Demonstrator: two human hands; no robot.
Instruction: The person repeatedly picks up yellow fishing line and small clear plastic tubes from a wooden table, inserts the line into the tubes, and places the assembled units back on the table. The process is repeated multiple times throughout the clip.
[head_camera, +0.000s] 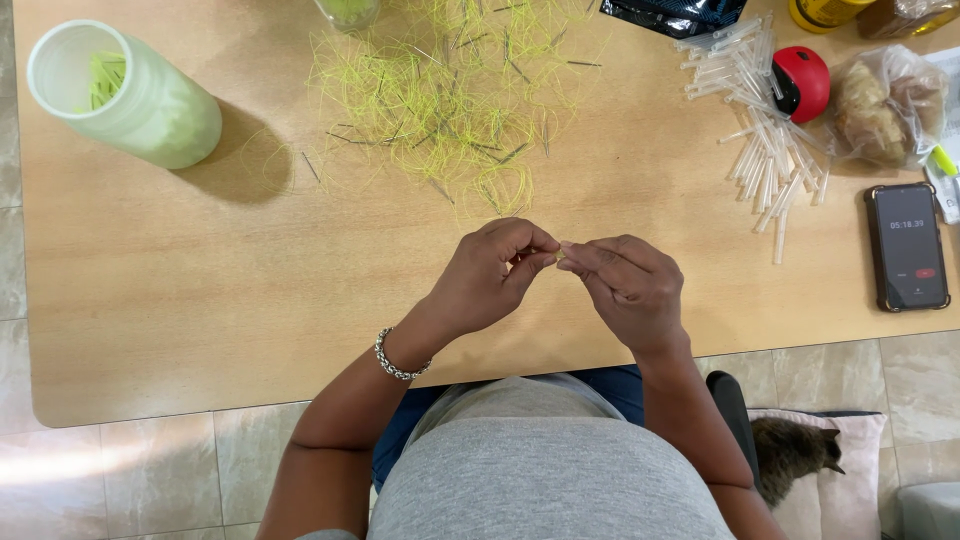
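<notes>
My left hand (490, 275) and my right hand (625, 285) meet fingertip to fingertip above the near middle of the wooden table (200, 300). Both pinch one small, thin, pale yellow-green piece (552, 258) between thumbs and forefingers; it is mostly hidden by the fingers. A metal bracelet (395, 360) sits on my left wrist. Just beyond the hands lies a loose tangle of yellow-green thread with thin dark needles (450, 100). A heap of clear plastic tubes (765, 130) lies to the far right.
A frosted jar holding green pieces (130, 95) stands far left. A red round object (802, 82), a plastic bag of brown items (885, 105) and a phone with its screen lit (907, 247) sit at the right. A cat on a cushion (795, 455) rests on the tiled floor.
</notes>
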